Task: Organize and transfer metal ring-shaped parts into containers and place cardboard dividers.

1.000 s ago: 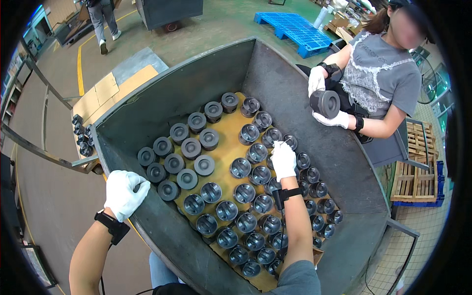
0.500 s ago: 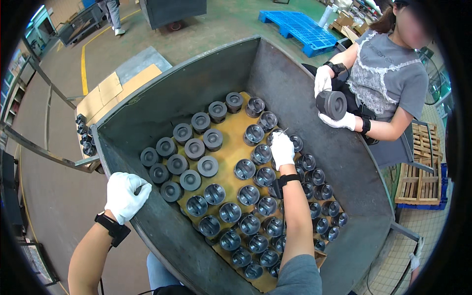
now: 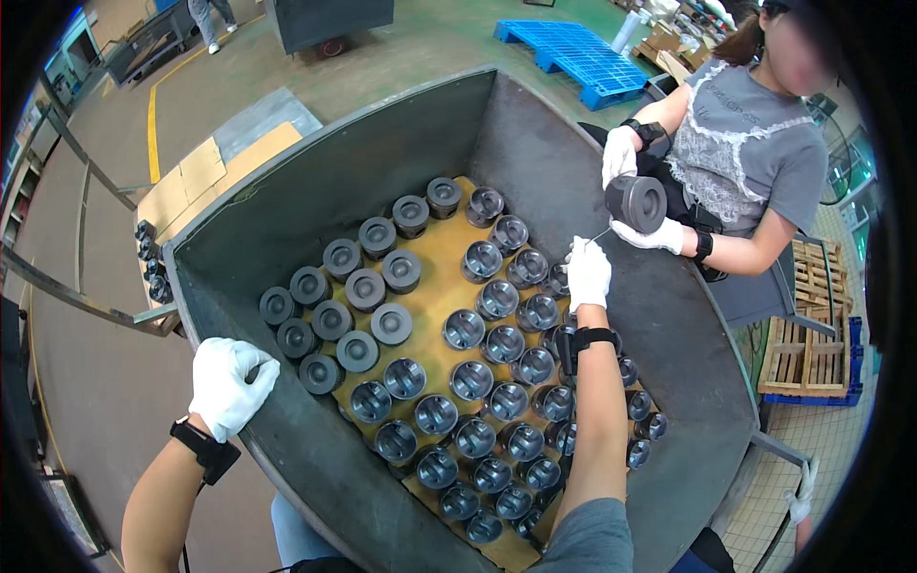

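Above the far right part of a grey metal bin (image 3: 353,172), my right hand (image 3: 587,275), in a white glove, is closed on a thin metal rod (image 3: 601,233). The rod points up towards a dark piston (image 3: 642,203) that a co-worker holds in two white-gloved hands. My left hand (image 3: 229,387), gloved too, is curled over the bin's near-left rim, its thumb and forefinger making a loop. Inside the bin stand several pistons with flat grey tops up (image 3: 364,289) at the left. Several more, hollow side up (image 3: 472,380), fill the middle and right; my right forearm covers some.
A brown sheet (image 3: 430,277) lies under the pistons. The co-worker (image 3: 735,143) sits beyond the bin's right wall. Left of the bin are cardboard (image 3: 186,186) and small dark parts (image 3: 153,263). A blue pallet (image 3: 578,57) and wooden pallets (image 3: 807,349) lie on the floor.
My right hand has moved from among the pistons, up and right towards the co-worker's piston, with the rod in it. The left hand stays on the rim. The view has shifted slightly.
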A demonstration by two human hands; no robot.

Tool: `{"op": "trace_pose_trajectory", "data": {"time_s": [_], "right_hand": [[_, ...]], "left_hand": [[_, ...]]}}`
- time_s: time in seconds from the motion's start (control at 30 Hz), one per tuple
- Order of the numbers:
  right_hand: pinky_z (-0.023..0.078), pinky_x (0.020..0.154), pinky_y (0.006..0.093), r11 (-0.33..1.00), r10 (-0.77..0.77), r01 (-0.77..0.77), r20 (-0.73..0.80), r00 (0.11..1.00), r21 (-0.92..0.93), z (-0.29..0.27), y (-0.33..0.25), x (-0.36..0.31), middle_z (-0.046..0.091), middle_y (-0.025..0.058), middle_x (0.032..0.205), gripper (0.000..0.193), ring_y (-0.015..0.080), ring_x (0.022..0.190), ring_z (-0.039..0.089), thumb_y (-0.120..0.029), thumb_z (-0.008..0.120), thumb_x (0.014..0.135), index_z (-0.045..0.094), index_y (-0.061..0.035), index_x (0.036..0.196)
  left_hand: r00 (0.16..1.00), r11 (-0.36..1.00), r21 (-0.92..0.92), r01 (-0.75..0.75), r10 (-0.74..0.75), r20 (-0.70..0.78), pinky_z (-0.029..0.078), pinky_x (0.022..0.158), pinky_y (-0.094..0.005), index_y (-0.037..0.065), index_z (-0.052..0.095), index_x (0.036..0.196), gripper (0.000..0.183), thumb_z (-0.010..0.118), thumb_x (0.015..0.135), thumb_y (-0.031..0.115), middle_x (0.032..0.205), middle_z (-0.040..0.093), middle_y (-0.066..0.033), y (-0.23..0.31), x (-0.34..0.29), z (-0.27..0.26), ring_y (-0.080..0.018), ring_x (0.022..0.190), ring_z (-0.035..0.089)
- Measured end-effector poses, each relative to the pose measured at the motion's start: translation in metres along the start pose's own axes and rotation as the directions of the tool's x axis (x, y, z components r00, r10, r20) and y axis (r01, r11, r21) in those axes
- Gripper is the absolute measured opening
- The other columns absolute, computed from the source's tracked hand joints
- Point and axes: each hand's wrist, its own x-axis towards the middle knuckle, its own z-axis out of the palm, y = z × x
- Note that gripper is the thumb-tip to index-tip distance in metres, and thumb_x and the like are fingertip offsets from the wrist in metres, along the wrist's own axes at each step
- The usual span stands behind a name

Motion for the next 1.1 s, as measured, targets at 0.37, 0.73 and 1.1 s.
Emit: {"op": "trace_pose_trajectory", "data": {"time_s": [0.37,0.73,1.1], "right_hand": [[0.053,0.067,0.0387,0.989,0.032,-0.017,-0.096,0.995,0.148,0.059,0.027,0.014,0.067,0.0142,0.083,0.033,0.0260,0.071,0.067,-0.028,0.046,0.100,0.066,-0.0036,0.093],[0.048,0.085,0.0489,0.769,0.312,-0.335,0.139,0.940,0.544,0.040,0.004,0.010,0.068,0.0217,0.096,0.041,0.0406,0.093,0.064,-0.038,0.049,0.096,0.067,-0.0014,0.095],[0.055,0.062,0.0377,0.925,0.142,-0.074,-0.158,0.977,0.372,0.066,0.028,0.082,0.068,0.0141,0.080,0.034,0.0265,0.069,0.068,-0.030,0.047,0.101,0.067,-0.0043,0.090]], "left_hand": [[0.998,0.998,-0.051,0.049,-0.048,0.027,0.048,0.058,-0.0398,0.005,0.071,0.068,0.013,0.070,0.074,0.017,0.059,0.062,-0.0126,0.008,0.004,0.000,-0.0324,0.057,0.062],[0.996,0.998,-0.035,0.055,-0.053,0.065,0.047,0.056,-0.0381,0.005,0.071,0.069,0.012,0.070,0.074,0.016,0.059,0.062,-0.0127,0.006,0.004,0.003,-0.0311,0.057,0.062],[0.996,0.999,-0.024,0.024,-0.022,0.090,0.048,0.055,-0.0363,0.003,0.069,0.067,0.014,0.069,0.076,0.013,0.059,0.062,-0.0121,0.010,0.009,0.002,-0.0281,0.054,0.062]]}}
